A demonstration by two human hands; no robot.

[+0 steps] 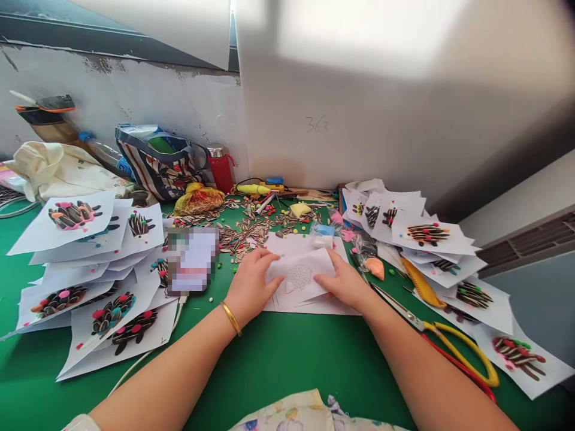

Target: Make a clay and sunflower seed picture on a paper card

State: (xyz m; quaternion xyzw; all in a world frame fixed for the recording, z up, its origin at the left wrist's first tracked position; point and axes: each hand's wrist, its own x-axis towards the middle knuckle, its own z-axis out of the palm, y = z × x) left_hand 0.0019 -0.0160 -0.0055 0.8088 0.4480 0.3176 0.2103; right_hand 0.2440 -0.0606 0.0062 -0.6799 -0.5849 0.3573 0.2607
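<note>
My left hand [252,280] and my right hand [345,280] grip the two sides of a white sheet of paper [320,261], thumbs on top. The sheet carries a dotted outline drawing [299,276] of a rounded animal shape. A small whitish lump [290,287], perhaps modelling clay, lies at the drawing's lower left. Beneath the held sheet, other white papers [287,304] lie on the green tabletop [278,347]. Just beyond it sit a white lump [322,242] and a blue one [323,230]. My fingertips behind the sheet are hidden.
Seed-covered picture cards pile up on the left [108,257] and right [431,233]. Scissors [422,325] and a yellow cutter [421,282] lie by my right forearm. Striped seeds [233,236] are scattered behind. A blurred phone [192,261] with a cable stands left.
</note>
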